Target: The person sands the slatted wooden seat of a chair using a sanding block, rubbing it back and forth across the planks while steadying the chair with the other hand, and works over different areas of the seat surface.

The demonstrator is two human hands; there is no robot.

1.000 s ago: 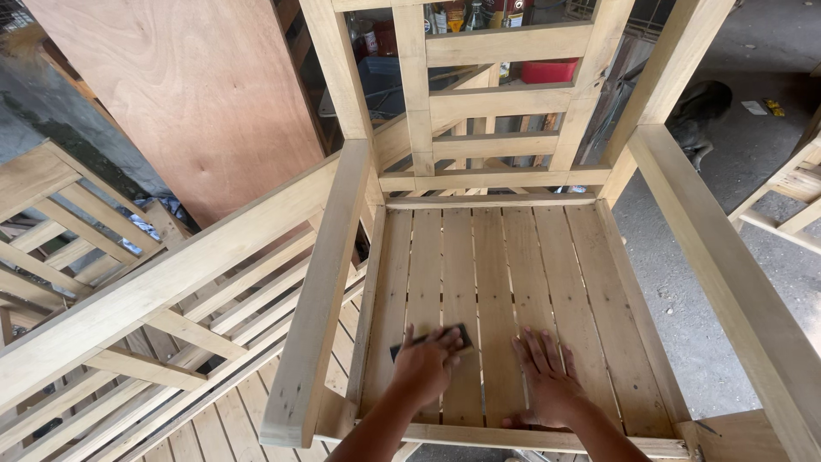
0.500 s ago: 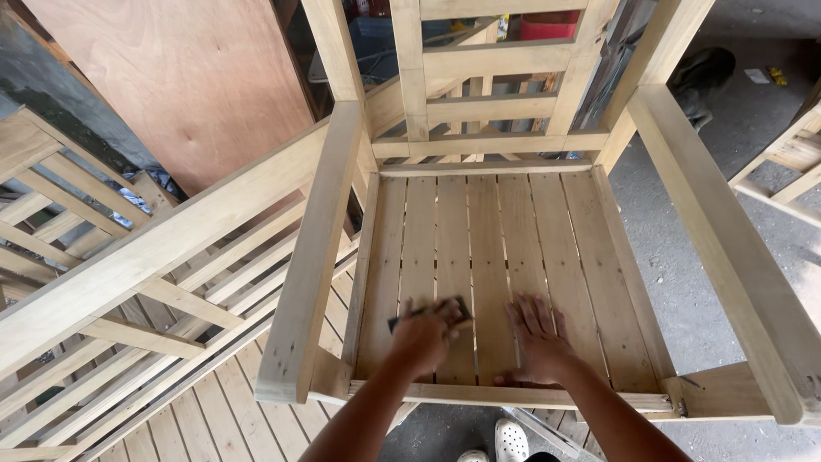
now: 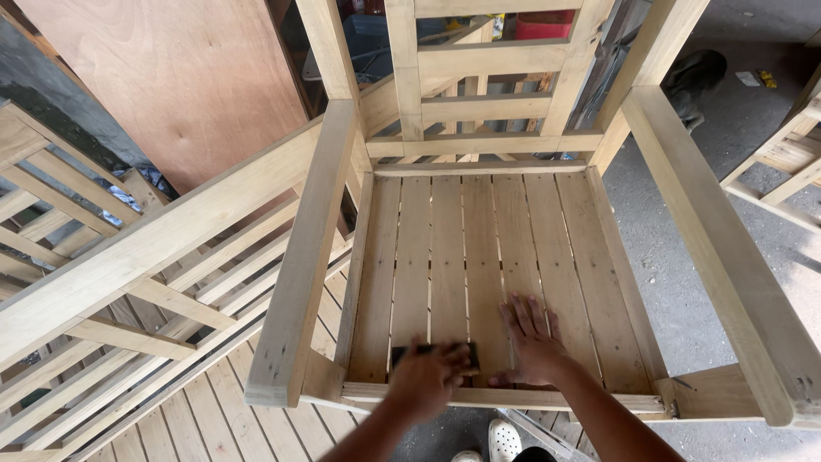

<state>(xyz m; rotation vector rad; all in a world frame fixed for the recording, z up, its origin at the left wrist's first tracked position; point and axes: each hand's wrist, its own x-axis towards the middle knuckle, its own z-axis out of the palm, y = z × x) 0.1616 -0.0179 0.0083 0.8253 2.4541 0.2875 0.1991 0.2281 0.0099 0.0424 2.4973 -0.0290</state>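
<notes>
Left hand (image 3: 425, 379) clamped on dark sanding block (image 3: 434, 352), judged light, stiff, best gripped from above, near chair seat (image 3: 479, 248) front edge; right hand (image 3: 532, 344) flat, fingers spread.

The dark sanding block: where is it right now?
Head view: dark sanding block lies under the left hand on the wooden chair's slatted seat, near its front edge, beside the right hand.
</notes>
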